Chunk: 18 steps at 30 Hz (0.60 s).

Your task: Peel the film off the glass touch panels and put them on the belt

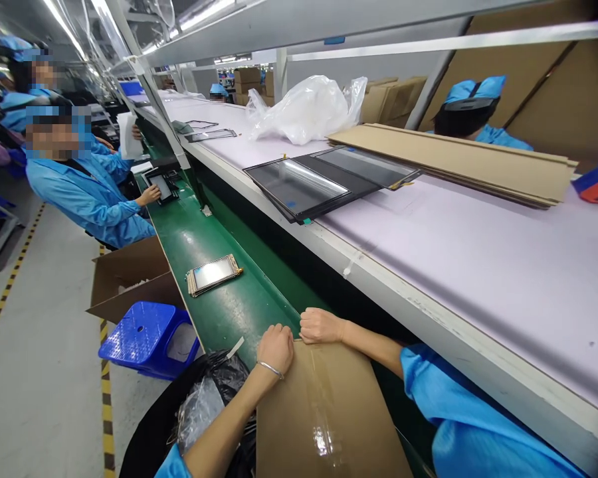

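Both my hands rest on the far edge of a brown cardboard sheet [329,411] with clear tape across it, lying over the near end of the green conveyor belt [229,312]. My left hand [276,348], with a thin bracelet at the wrist, is curled closed over the cardboard's edge. My right hand [320,326] is also closed, fingers gripping the same edge just beside it. A small stack of display panels [213,273] lies on the belt farther away, out of reach of either hand.
A pale shelf [478,265] to the right carries black screen frames [323,179], flat cardboard [453,159] and a plastic bag [306,109]. A black bin bag [204,398], blue stool [147,332] and open carton [129,272] stand at the left. Blue-coated co-workers [84,192] sit along the belt.
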Motion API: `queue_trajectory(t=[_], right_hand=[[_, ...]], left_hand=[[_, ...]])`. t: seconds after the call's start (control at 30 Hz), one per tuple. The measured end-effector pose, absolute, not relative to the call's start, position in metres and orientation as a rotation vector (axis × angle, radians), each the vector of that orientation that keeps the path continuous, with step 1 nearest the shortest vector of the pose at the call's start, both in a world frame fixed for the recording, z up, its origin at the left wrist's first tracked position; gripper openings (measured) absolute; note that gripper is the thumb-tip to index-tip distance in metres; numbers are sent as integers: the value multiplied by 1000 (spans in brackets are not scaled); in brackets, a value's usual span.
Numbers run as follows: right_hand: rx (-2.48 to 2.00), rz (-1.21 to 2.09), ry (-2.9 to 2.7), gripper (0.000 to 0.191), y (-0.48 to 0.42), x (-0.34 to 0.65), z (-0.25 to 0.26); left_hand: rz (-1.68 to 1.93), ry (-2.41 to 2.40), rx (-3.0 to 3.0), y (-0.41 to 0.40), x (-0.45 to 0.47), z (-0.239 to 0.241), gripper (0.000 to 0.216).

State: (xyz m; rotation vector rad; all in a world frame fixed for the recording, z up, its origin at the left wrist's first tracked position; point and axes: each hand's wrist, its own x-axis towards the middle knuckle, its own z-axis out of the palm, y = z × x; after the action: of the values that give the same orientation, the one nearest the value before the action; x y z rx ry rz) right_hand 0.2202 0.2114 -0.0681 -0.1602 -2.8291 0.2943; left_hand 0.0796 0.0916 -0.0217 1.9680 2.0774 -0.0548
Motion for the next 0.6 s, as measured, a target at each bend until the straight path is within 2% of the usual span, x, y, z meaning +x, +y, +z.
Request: queue_trajectory(t=[0.17,0.27,0.37,0.6], right_hand=[[-671,298,-2690,43,206,235,-64],[-969,320,-2546,38,187,237,-63],[-1152,374,-2456,32,165,236,-65],[-1566,332,-2299,31,147,242,-74]], left_hand=[[10,2051,1962,89,85,-17,17],[23,2022,1972,89,87,-13,17],[16,2035,1988,87,89,-11,16],[17,2089,1976,82,105,-8,21]])
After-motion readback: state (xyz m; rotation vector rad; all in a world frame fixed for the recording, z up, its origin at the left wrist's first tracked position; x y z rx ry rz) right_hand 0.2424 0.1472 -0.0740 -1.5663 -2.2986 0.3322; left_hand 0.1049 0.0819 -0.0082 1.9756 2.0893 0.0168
